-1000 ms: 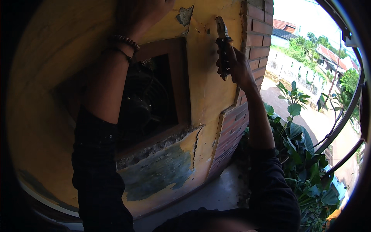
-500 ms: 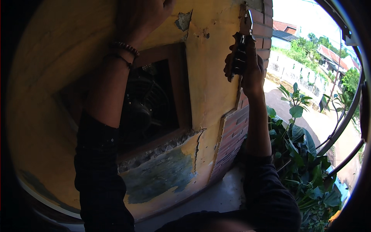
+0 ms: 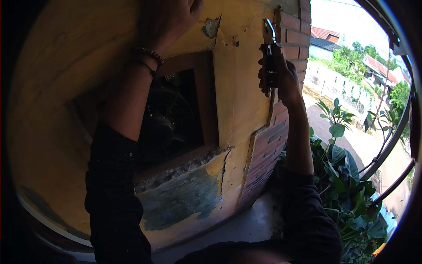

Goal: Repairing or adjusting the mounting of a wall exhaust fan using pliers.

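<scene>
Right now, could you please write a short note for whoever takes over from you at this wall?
Left hand: raised, pressed flat on the yellow wall above the wood-framed opening, holding nothing.
Right hand: grip closed on the dark handles of the pliers, tip up beside the brick corner.
Done: nothing visibly cut or fixed.
Left: the pliers have not touched the wall. Plaster is chipped near the top.

Both forearms bare, dark long sleeves pushed up toward the elbows, fabric faintly checked. Left wrist wears two bracelets point(image 3: 148, 56): one of dark round beads, one thin dark band just beside it. Right wrist bare.
</scene>
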`<state>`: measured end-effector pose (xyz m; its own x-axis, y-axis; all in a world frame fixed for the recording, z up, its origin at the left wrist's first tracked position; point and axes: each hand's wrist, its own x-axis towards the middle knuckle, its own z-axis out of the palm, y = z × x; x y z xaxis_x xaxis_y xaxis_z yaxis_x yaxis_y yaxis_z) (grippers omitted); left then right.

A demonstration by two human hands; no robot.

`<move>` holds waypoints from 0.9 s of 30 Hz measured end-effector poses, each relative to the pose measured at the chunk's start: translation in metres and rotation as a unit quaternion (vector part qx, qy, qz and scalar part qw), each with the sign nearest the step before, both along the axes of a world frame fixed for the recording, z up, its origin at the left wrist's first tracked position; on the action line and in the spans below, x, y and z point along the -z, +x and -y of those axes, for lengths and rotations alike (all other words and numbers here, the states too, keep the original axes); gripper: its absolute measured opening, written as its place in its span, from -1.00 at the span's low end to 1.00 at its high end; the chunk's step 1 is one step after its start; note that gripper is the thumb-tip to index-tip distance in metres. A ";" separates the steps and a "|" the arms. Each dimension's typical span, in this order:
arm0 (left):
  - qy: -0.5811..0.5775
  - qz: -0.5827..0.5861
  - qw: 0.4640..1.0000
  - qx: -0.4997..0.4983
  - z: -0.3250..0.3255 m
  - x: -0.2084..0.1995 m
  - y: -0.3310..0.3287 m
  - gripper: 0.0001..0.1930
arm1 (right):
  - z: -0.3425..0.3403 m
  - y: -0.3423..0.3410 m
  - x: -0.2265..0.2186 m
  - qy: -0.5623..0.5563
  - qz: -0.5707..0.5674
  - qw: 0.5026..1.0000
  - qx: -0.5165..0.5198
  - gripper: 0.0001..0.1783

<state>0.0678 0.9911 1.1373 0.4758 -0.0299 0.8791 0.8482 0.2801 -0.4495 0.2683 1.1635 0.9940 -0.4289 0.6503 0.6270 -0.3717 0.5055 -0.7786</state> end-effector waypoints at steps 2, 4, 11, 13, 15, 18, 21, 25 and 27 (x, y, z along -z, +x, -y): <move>0.006 -0.005 1.000 0.000 0.000 -0.001 -0.004 -0.79 | 0.012 -0.001 0.000 0.006 -0.054 0.999 0.005 -0.27; 0.013 -0.009 1.000 0.000 -0.001 -0.004 -0.002 -0.79 | 0.012 -0.021 0.008 0.061 -0.177 0.982 0.039 -0.29; 0.001 -0.009 1.000 0.000 -0.003 0.000 -0.005 -0.80 | 0.013 -0.003 -0.005 0.021 -0.043 0.999 -0.006 -0.29; 0.003 -0.013 1.000 0.018 -0.024 -0.002 0.012 -0.80 | 0.005 -0.001 0.001 0.037 -0.092 0.995 0.025 -0.29; -0.065 -0.009 0.997 0.044 -0.028 -0.001 0.025 -0.81 | 0.000 -0.021 0.003 0.044 0.051 0.996 0.056 -0.29; -0.129 -0.065 0.987 0.072 -0.062 -0.004 0.016 -0.81 | 0.005 -0.013 -0.002 0.021 0.108 0.994 -0.008 -0.27; -0.129 -0.106 0.985 0.050 -0.073 -0.004 0.013 -0.79 | 0.020 -0.009 -0.006 0.013 -0.069 0.998 0.001 -0.27; -0.122 -0.115 0.986 0.020 -0.079 -0.001 0.026 -0.76 | 0.000 -0.027 0.003 0.066 0.064 0.993 0.071 -0.19; -0.132 -0.100 0.986 0.005 -0.076 -0.004 0.019 -0.75 | 0.007 -0.019 0.000 0.020 0.078 0.996 0.041 -0.20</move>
<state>0.0865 1.0673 1.1416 0.6419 0.1825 0.7448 0.7367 0.1228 -0.6650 0.2498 1.1561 0.9939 -0.4696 0.6624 0.5837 -0.2051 0.5612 -0.8018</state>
